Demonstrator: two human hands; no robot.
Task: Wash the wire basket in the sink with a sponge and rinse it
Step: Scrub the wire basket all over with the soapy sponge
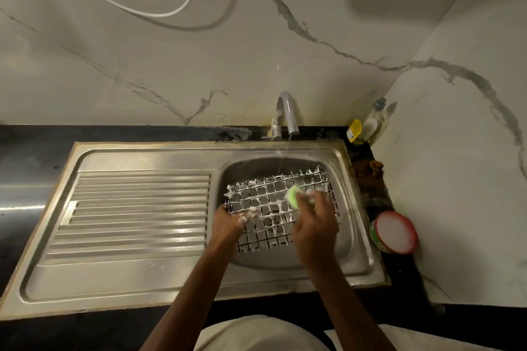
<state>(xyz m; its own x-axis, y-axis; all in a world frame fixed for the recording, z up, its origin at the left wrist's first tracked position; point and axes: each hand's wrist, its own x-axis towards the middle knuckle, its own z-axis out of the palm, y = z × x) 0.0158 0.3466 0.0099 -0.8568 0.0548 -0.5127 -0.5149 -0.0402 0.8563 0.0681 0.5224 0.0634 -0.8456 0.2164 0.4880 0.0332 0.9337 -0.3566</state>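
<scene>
Head view: left hand [232, 218] grips the soapy basket [281, 208] steady in the sink [142, 273], fingers curled on wire; right hand [313, 222] clasps the sponge [293, 196], scrubbing mid-frame.

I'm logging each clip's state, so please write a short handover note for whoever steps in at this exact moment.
Left hand: grips the near left edge of the wire basket, fingers soapy.
Right hand: holds the green sponge against the basket's top wires.
Basket lies in the sink bowl, coated in foam. The tap runs a thin stream onto its far edge.
Done: soaping is well along.
Left: finish scrubbing, then rinse off all the foam.
</scene>
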